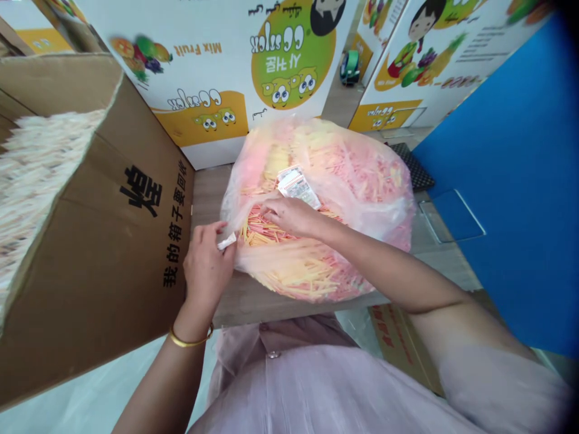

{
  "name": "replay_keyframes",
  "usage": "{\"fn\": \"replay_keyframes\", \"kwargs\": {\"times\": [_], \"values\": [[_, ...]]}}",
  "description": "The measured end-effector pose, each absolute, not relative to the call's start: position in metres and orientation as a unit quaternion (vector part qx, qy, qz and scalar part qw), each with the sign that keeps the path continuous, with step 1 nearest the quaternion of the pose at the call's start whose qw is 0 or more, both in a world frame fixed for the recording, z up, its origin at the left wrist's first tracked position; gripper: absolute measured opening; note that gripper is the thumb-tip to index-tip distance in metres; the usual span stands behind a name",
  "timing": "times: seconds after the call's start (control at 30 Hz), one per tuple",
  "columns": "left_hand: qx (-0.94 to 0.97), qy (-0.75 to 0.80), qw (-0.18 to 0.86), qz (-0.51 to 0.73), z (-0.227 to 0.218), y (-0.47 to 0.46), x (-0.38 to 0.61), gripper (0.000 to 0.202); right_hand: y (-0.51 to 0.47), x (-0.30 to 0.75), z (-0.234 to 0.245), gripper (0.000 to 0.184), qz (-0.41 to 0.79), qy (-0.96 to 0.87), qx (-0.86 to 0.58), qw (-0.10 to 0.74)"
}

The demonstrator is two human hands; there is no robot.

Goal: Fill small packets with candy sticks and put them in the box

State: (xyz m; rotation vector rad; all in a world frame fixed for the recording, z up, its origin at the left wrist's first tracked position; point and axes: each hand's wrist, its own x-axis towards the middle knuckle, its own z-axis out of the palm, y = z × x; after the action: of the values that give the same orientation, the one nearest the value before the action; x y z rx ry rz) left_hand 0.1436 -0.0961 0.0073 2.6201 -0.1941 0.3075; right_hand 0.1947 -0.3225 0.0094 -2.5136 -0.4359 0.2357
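A large clear plastic bag (362, 181) full of thin pink, yellow and orange sticks (312, 271) lies on the table in front of me. My left hand (205, 262) is closed on the bag's edge at its left opening, pinching a small white piece. My right hand (289, 212) reaches into the opening, its fingers curled on the sticks just below a white printed packet (298, 184) that lies inside the bag.
A brown cardboard box (104, 241) with black characters stands at the left, holding pale sticks (31, 175). White printed cartons (217, 60) stand behind the bag. A blue panel (520, 181) rises at the right. The wooden table (253, 301) edge is near my body.
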Motion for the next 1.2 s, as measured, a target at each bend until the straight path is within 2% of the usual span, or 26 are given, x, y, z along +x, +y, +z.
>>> {"fn": "replay_keyframes", "kwargs": {"times": [0.1, 0.17, 0.23, 0.33, 0.4, 0.47, 0.57, 0.7, 0.77, 0.83, 0.97, 1.07, 1.13, 1.2], "values": [[0.863, 0.003, 0.497, 0.095, 0.013, -0.092, 0.133, 0.039, -0.327, 0.166, 0.011, 0.022, 0.097, -0.168, -0.927, 0.32], [0.753, 0.051, 0.656, 0.002, 0.019, -0.098, 0.128, 0.053, -0.327, 0.147, 0.011, 0.023, 0.113, -0.215, -0.904, 0.351], [0.662, 0.067, 0.739, -0.11, 0.023, -0.108, 0.125, 0.064, -0.325, 0.131, 0.014, 0.025, 0.128, -0.253, -0.878, 0.385], [0.636, 0.061, 0.747, -0.183, 0.025, -0.124, 0.124, 0.058, -0.32, 0.119, 0.025, 0.031, 0.106, -0.217, -0.826, 0.509], [0.668, 0.038, 0.726, -0.161, 0.024, -0.132, 0.125, 0.042, -0.318, 0.119, 0.032, 0.038, 0.098, -0.185, -0.771, 0.602], [0.698, 0.011, 0.702, -0.14, 0.022, -0.138, 0.126, 0.026, -0.317, 0.122, 0.033, 0.038, 0.101, -0.164, -0.745, 0.638], [0.694, -0.001, 0.703, -0.153, 0.021, -0.143, 0.128, 0.024, -0.32, 0.13, 0.024, 0.031, 0.099, -0.105, -0.753, 0.642], [0.649, -0.003, 0.722, -0.241, 0.017, -0.147, 0.131, 0.042, -0.329, 0.139, 0.014, 0.027, 0.098, -0.101, -0.722, 0.677], [0.637, 0.0, 0.73, -0.248, 0.011, -0.148, 0.133, 0.044, -0.334, 0.141, 0.015, 0.03, 0.074, -0.109, -0.726, 0.675], [0.638, 0.021, 0.749, -0.179, 0.004, -0.148, 0.136, 0.038, -0.338, 0.14, 0.016, 0.038, 0.067, -0.107, -0.738, 0.662], [0.641, 0.028, 0.766, -0.019, -0.006, -0.15, 0.141, 0.027, -0.34, 0.137, 0.008, 0.049, 0.156, -0.111, -0.731, 0.655], [0.644, 0.009, 0.765, 0.023, -0.008, -0.151, 0.14, 0.023, -0.338, 0.137, 0.001, 0.044, 0.182, -0.096, -0.733, 0.649], [0.646, 0.008, 0.764, -0.009, -0.006, -0.149, 0.137, 0.028, -0.337, 0.136, 0.002, 0.037, 0.179, -0.118, -0.737, 0.641], [0.647, -0.002, 0.756, -0.099, 0.0, -0.145, 0.135, 0.037, -0.34, 0.137, 0.008, 0.033, 0.133, -0.138, -0.764, 0.617]]}}
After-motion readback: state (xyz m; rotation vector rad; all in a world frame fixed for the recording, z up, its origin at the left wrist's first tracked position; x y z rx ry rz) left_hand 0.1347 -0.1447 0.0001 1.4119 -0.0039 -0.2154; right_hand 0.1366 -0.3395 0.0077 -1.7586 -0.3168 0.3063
